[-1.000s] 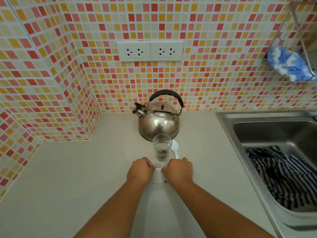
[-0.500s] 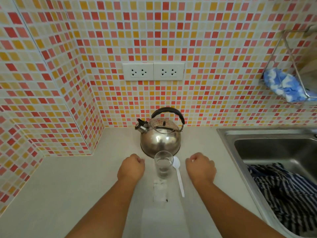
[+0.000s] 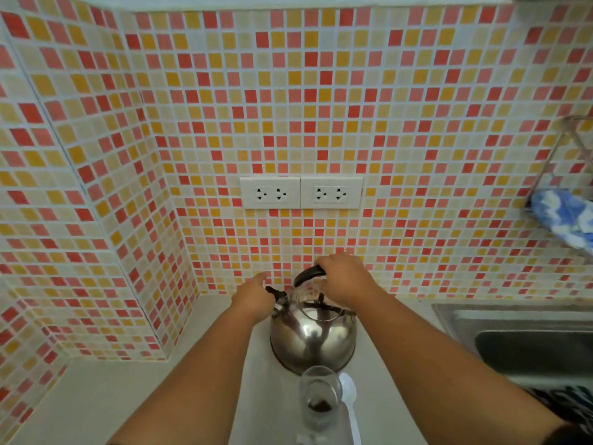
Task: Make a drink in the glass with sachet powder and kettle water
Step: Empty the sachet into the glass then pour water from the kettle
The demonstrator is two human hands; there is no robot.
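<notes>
A shiny steel kettle (image 3: 313,342) stands on the pale counter against the tiled wall. My right hand (image 3: 343,279) is closed around its black handle (image 3: 306,273). My left hand (image 3: 255,298) rests at the spout (image 3: 277,295) on the kettle's left, index finger stretched forward; whether it grips the spout cap is unclear. In front of the kettle stands a clear glass (image 3: 321,398) with dark brown powder at its bottom. A white plastic spoon (image 3: 349,403) lies just right of the glass. The sachet is out of view.
A steel sink (image 3: 526,342) lies to the right, with a striped cloth (image 3: 564,403) in it. A wire rack with a blue-white cloth (image 3: 564,216) hangs on the right wall. Two double sockets (image 3: 301,192) sit above the kettle. Tiled walls close off the left corner.
Both hands left the sachet, moved apart past the glass, then reached forward to the kettle. The right hand took the handle and the left went to the spout. The view tilted upward.
</notes>
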